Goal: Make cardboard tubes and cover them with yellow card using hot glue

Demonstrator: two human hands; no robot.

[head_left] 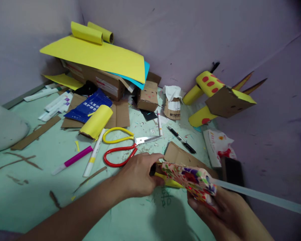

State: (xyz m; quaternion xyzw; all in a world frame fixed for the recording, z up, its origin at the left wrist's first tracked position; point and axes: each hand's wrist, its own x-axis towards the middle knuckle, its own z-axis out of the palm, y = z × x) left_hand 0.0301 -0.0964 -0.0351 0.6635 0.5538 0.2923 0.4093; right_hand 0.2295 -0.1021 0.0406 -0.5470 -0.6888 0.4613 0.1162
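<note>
My left hand (pixel 137 174) is closed on the near end of a cardboard piece wrapped in flowery patterned paper (pixel 190 179), with a yellow strip (pixel 169 180) showing under it. My right hand (pixel 225 211) grips the same decorated piece from below at its right end. A long translucent stick (pixel 261 196) runs from my right hand out to the right. A brown cardboard flap (pixel 180 155) lies just behind the piece. Red and yellow scissors (pixel 122 144) lie on the green table (pixel 40 187) just left of my left hand.
Marker pens (pixel 72 160), a yellow-covered roll (pixel 96 122), a black pen (pixel 182 140), a small cardboard box (pixel 148 96) and a big box under yellow sheets (pixel 97 55) crowd the back. A yellow cardboard figure with red dots (pixel 215 97) stands right. A tissue pack (pixel 217 144) lies nearby.
</note>
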